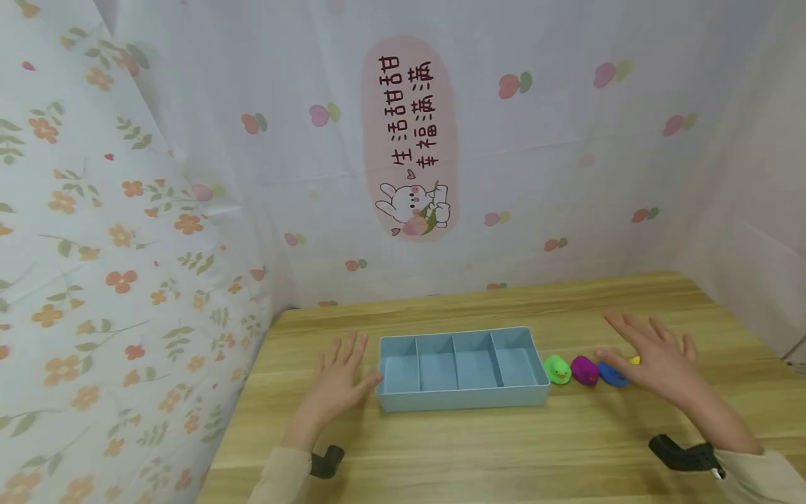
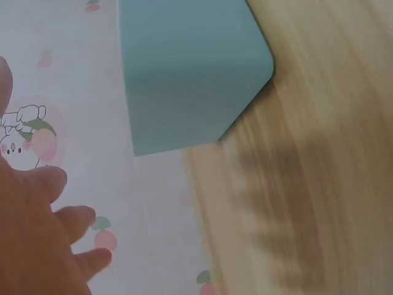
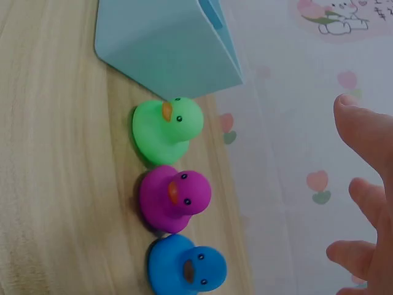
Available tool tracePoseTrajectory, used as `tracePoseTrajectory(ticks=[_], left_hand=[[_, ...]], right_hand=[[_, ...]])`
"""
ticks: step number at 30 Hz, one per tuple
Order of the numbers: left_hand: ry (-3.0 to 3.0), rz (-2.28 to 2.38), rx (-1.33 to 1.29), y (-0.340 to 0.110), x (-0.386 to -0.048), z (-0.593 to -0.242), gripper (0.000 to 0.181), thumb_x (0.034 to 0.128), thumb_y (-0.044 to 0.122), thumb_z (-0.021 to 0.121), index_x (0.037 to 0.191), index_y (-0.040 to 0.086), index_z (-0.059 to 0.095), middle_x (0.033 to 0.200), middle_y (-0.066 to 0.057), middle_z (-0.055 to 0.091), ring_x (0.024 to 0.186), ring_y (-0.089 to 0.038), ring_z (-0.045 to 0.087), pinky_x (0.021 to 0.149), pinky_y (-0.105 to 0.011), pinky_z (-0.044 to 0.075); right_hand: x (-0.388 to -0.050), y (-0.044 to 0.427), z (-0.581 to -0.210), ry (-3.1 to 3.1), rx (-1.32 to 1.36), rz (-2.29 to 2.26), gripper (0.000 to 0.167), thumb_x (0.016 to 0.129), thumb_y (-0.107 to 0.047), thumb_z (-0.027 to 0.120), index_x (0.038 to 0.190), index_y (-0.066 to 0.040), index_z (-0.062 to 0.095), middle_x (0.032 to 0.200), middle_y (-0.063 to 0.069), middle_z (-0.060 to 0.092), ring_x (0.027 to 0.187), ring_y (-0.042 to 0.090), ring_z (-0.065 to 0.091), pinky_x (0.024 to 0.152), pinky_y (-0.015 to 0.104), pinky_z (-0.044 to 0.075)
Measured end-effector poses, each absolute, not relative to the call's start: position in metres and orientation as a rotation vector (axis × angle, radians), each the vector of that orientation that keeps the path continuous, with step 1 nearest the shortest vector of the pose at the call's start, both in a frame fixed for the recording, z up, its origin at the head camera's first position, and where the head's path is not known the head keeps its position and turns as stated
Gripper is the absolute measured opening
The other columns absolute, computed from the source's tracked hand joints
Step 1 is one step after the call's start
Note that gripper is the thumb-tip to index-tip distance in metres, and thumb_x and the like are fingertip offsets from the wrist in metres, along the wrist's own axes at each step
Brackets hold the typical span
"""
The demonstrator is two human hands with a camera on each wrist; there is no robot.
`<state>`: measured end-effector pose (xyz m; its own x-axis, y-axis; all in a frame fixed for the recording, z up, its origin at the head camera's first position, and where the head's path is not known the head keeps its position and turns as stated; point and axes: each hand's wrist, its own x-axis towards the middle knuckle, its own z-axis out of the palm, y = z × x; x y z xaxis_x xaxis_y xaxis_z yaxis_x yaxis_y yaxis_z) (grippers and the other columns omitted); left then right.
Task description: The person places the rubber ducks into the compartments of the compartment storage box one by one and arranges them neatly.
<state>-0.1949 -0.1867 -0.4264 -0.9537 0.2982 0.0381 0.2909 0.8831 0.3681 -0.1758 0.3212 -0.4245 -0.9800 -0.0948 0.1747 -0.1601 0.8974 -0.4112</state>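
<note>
Head view: left hand (image 1: 336,385) and right hand (image 1: 661,364) above a wooden table (image 1: 478,448), fingers (image 1: 357,351) spread, released.
Pale-blue divided tray (image 1: 462,400) lies between, toward the far edge; toy ducks (image 1: 584,371) line up toward the right edge.

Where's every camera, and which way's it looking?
Head: worn on the head, facing forward and down at the tray and ducks; left hand, right hand, sleeves show.
Left wrist: worn there, facing the tray's end; left hand partly shows.
Right wrist: worn there, facing ducks and tray; right hand partly shows.
Both wrist views share the tray and rabbit picture.
</note>
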Motion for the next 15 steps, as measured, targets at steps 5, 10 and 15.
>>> tracePoseTrajectory(ticks=[5,10,15], left_hand=[[3.037,0.637,0.545,-0.187,-0.193,-0.432,0.08,0.0924,0.051,0.053,0.153,0.013,0.018,0.161,-0.009,0.009,0.147,-0.039,0.005,0.113,-0.068,0.002],[3.028,0.681,0.577,-0.185,-0.192,-0.439,0.079,0.0927,0.046,0.056,0.153,0.011,0.02,0.16,-0.009,0.011,0.146,-0.041,0.009,0.113,-0.069,0.003],[3.017,0.685,0.615,-0.184,-0.189,-0.445,0.078,0.0926,0.045,0.056,0.152,0.008,0.022,0.159,-0.011,0.013,0.145,-0.044,0.012,0.111,-0.07,0.007]], right_hand=[[-0.174,0.325,-0.433,-2.91,0.192,0.645,0.076,0.092,-0.05,0.056,0.153,-0.02,0.023,0.148,0.033,0.026,0.132,0.065,0.009,0.094,0.083,-0.012],[-0.172,0.329,-0.438,-2.905,0.16,0.659,0.074,0.091,-0.049,0.057,0.151,-0.017,0.028,0.146,0.034,0.03,0.13,0.065,0.012,0.094,0.084,-0.007],[-0.172,0.336,-0.442,-2.915,0.146,0.664,0.074,0.092,-0.048,0.057,0.151,-0.016,0.027,0.144,0.035,0.033,0.126,0.067,0.019,0.092,0.085,-0.001]])
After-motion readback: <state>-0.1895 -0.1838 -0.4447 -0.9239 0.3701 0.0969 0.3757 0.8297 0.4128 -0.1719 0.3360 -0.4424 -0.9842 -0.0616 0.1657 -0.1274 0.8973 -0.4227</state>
